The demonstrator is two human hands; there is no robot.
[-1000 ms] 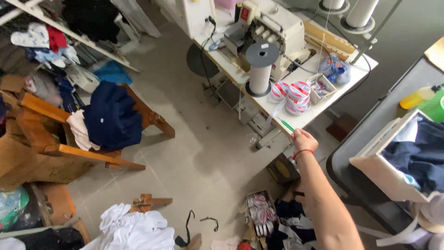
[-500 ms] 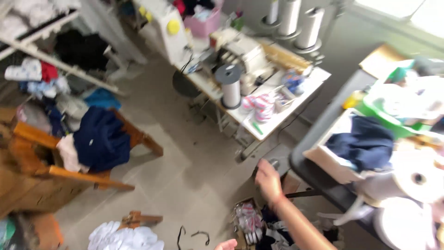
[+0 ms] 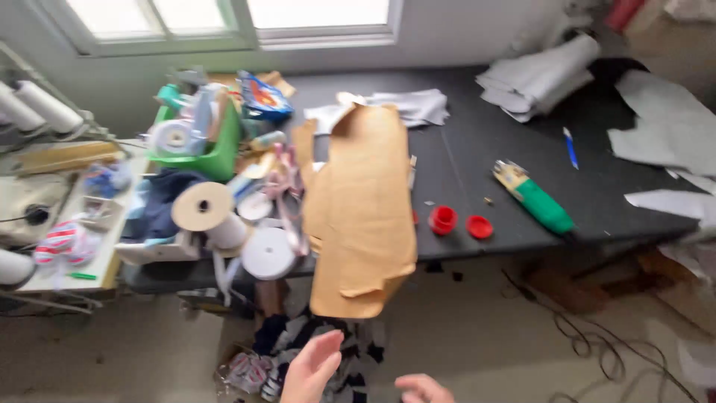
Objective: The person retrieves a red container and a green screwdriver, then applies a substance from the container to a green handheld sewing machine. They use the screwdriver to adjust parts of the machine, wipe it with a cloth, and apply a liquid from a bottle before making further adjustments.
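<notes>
Two bare hands were seen at the bottom edge of the view, both blurred. The left hand (image 3: pixel 309 369) was held with its fingers loosely spread and nothing gripped in them. Only part of the right hand (image 3: pixel 424 388) was shown, with the fingers curled slightly, and whether anything was held there could not be told.

Nearest above them, a large brown paper pattern (image 3: pixel 362 209) was draped over the front edge of a dark table (image 3: pixel 477 142), its lower end hanging just above a heap of fabric scraps (image 3: pixel 313 351) on the floor. Beside the pattern, rolls of white tape (image 3: pixel 267 254), two red caps (image 3: pixel 461 222) and a green-handled tool (image 3: pixel 538 200) were laid on the table.
</notes>
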